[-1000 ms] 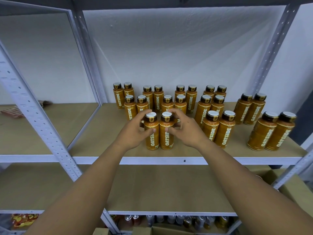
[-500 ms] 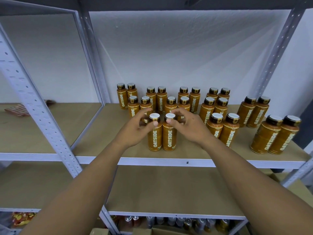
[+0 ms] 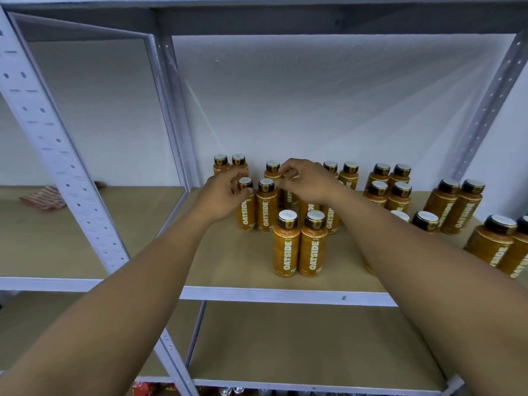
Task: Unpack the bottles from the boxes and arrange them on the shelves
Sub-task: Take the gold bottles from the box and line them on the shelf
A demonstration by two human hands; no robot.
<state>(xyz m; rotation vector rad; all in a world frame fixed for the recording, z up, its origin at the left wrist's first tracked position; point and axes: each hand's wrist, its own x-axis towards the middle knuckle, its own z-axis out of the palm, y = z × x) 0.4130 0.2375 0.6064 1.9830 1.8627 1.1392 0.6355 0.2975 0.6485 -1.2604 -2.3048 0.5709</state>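
Several orange OATSIDE bottles with dark caps stand in pairs on the middle shelf (image 3: 228,270). The front pair (image 3: 300,247) stands free near the shelf's front edge. My left hand (image 3: 223,198) reaches past that pair and pinches the cap of a second-row bottle (image 3: 246,208). My right hand (image 3: 310,181) is curled over the cap of another bottle (image 3: 289,195) just right of it; the hand hides that cap. More pairs (image 3: 390,184) stand to the right, partly behind my right forearm.
A grey perforated upright (image 3: 57,155) stands at the left front, another post (image 3: 177,115) at the back. A striped cloth (image 3: 43,198) lies in the left bay. The lower shelf board (image 3: 300,344) is bare; cans (image 3: 231,391) show beneath it.
Both hands let go of the front pair and moved back to the second row of bottles. The view shifted, with the shelf now seen closer.
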